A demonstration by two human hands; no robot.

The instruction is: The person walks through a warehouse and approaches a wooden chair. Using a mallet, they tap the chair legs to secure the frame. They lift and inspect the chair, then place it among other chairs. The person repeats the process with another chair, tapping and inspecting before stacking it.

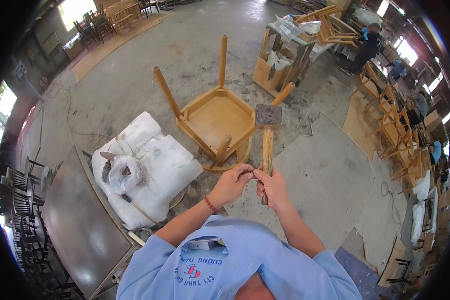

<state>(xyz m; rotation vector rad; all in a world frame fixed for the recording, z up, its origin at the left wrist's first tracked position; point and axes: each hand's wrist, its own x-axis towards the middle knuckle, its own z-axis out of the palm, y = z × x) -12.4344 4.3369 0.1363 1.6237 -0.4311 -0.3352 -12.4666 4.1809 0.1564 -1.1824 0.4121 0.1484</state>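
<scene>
An upside-down wooden chair rests on the floor ahead of me, its seat's underside facing up and its legs pointing upward. My right hand is closed round the handle of a mallet, which stands upright with its dark, blocky head at the top, in front of the chair's right side. Close beside it, my left hand has its fingers pinched together, the tips meeting the right thumb. Anything small between those fingertips is too small to make out.
White foam padding lies to the left, bearing a clear plastic bag and a power tool. A brown tabletop is further left. A wooden cart stands beyond the chair. Chairs line the right, near a co-worker.
</scene>
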